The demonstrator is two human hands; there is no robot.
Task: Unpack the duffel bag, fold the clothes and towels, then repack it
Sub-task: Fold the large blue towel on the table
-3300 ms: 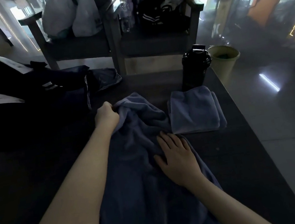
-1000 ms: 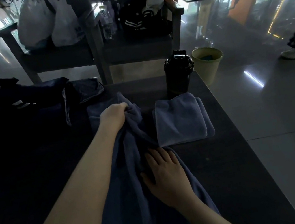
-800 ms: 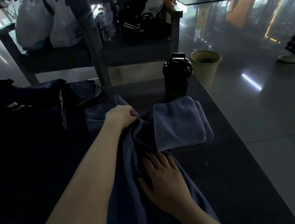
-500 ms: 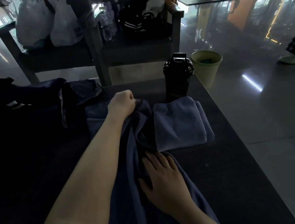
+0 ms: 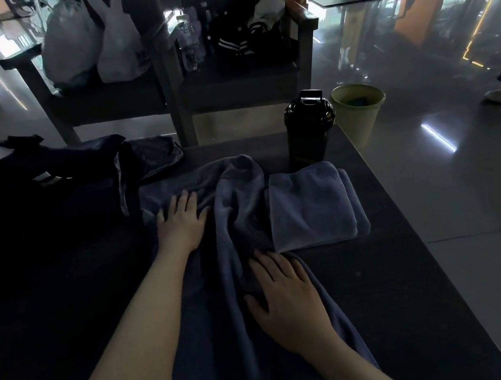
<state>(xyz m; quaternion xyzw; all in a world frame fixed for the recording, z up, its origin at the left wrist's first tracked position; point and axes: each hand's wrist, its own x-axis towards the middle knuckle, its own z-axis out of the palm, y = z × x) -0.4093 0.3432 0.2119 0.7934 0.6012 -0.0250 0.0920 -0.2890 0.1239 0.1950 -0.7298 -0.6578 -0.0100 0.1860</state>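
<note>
Right hand (image 5: 286, 305) flat, fingers relaxed, pressing the loose towel (image 5: 231, 337) on the table (image 5: 384, 283). Left hand (image 5: 181, 223) farther up, flat on the same towel. Folded towel (image 5: 311, 205) just right; duffel bag (image 5: 39, 184) far left.

No lettering can be read: the dark print on the white plastic bag (image 5: 123, 50) and the pale patch on the duffel bag (image 5: 14, 168) are too blurred
</note>
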